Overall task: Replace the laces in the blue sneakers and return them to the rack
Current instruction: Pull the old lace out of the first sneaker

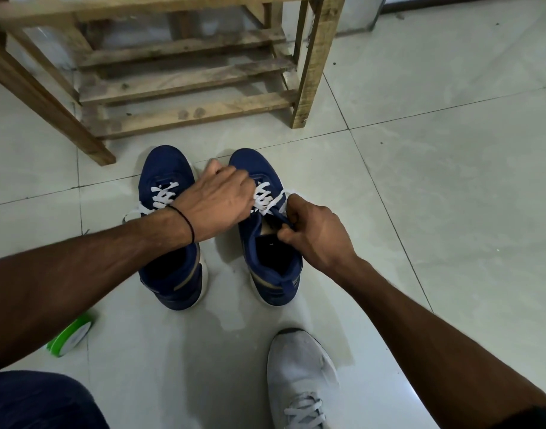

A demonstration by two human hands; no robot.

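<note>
Sneakers, both blue, stand side by side on the tiled floor (420, 181) just before the wooden rack (185, 78), toes toward it: the left sneaker (169, 274) and the right sneaker (265, 267). They look light, with soft fabric uppers that should fold under a pinch. The white laces (264, 198) look limp and flat, best taken near their ends. The left hand (219, 202) reaches across, fingers (237, 181) curled down over those laces; whether they grip is hidden. The right hand (315, 233) pinches the right sneaker's blue edge beside the top eyelets. The rack's slats carry neither sneaker yet.
</note>
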